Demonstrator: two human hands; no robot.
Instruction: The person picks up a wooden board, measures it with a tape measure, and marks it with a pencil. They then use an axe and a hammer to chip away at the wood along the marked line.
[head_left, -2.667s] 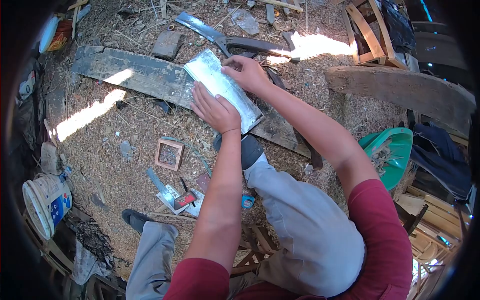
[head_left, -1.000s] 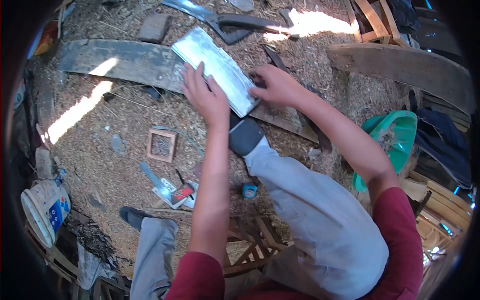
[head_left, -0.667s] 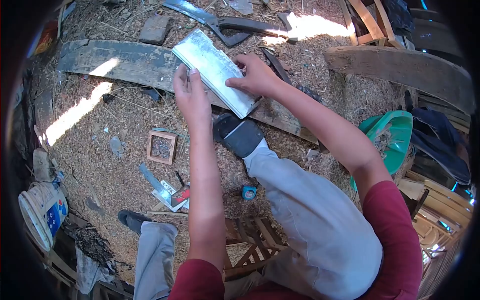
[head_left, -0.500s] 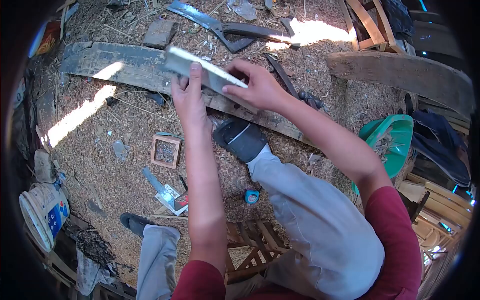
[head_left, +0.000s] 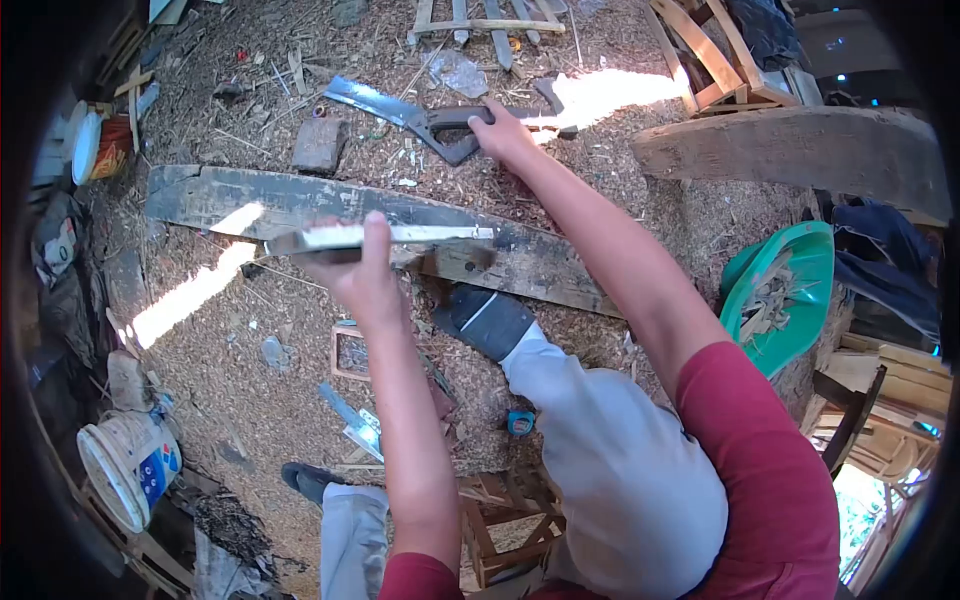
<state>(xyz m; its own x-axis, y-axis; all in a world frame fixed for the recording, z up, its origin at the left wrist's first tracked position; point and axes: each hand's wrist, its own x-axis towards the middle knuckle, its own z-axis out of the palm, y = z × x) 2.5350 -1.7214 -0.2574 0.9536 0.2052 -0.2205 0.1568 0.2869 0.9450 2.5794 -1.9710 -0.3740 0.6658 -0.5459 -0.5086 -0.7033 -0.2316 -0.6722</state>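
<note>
My left hand [head_left: 365, 275] is closed round a flat wooden board [head_left: 420, 234], with the thumb over its pale edge. The board is blurred and hovers above a long weathered plank [head_left: 560, 265]. Farther out, my right hand [head_left: 500, 130] reaches over the dark handle of a long tool [head_left: 385, 105] with a broad shiny blade, lying on the ground. Its thumb and forefinger are apart at the handle; the other fingers are hard to make out. My shoe [head_left: 490, 318] is against the plank's near edge.
Wood shavings cover the ground. A small wooden frame [head_left: 350, 352], a metal square [head_left: 350, 420] and a blue tape measure [head_left: 520, 422] lie nearby. A green container [head_left: 800, 325] of scraps stands right, a white bucket [head_left: 130, 470] left. A stone block [head_left: 319, 145] lies beyond the plank.
My right hand has let go of the board and moved out to the long tool's handle. My left hand still holds the board, now lower and more level. The view has tilted up.
</note>
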